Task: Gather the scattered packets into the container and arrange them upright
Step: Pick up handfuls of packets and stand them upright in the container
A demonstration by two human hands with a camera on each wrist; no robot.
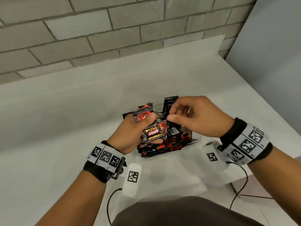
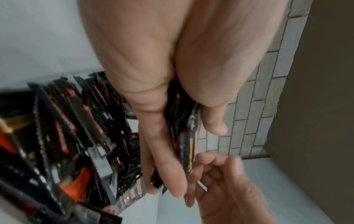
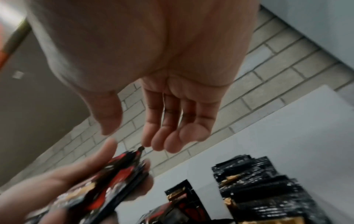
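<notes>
Packets [image 1: 150,128] filled the middle of the head view: the left hand [image 1: 130,136] held a fanned bunch of black-and-red sachets, thumb pressed across their faces and fingers curled behind, just above the container [image 1: 190,141]. That container read only as a faint clear wall at the lower right of the pile; its full outline could not be made out, and more sachets lay jumbled inside it toward lower centre, with a few standing on edge at the upper right. The right hand [image 1: 193,116] hovered at the right of the bunch with fingers loosely curled and thumb reaching toward the top sachet; the right wrist view showed its palm bare and the fingers half bent, holding nothing. Judging by this, the step in hand was peeling one sachet off the bunch to stand it in the row. It would go best if the thumb and forefinger took a single sachet by its top seam, while the left thumb eased only enough to release that one. Slick foil could let several slide together. The sachet would need setting on edge against those already upright, so that it did not topple onto the flat ones on the white table [image 1: 65,111].
</notes>
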